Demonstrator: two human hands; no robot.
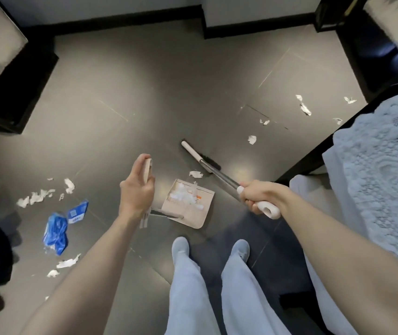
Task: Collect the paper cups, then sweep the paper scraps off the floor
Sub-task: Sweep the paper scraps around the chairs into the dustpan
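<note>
Grey floor tiles (144, 93) are filling the view, with the person's two shoes (181, 247) standing at the near edge. Just beyond them the right hand (257, 197) is clenching the white grip of the broom (222, 177), and the left hand (135, 192) is curling round the top of the upright dustpan handle (147, 169). The dustpan (202, 213) is sitting on the floor between the hands, already carrying a heap of swept scraps (183, 197). The broom head (205, 160) is resting just past the pan, with one loose scrap (195, 174) lying between brush and pan lip.

Sweeping is judged partly done. To the left, a scatter of paper scraps (36, 197) is lying beside blue packaging (55, 233), with more pieces (68, 262) nearer the person. Farther off on the right, another group of scraps (303, 105) is lying near the dark table edge under the lace cloth (381, 153). No paper cups are showing anywhere, so that step is probably finished; both scatters are waiting to be swept.
</note>
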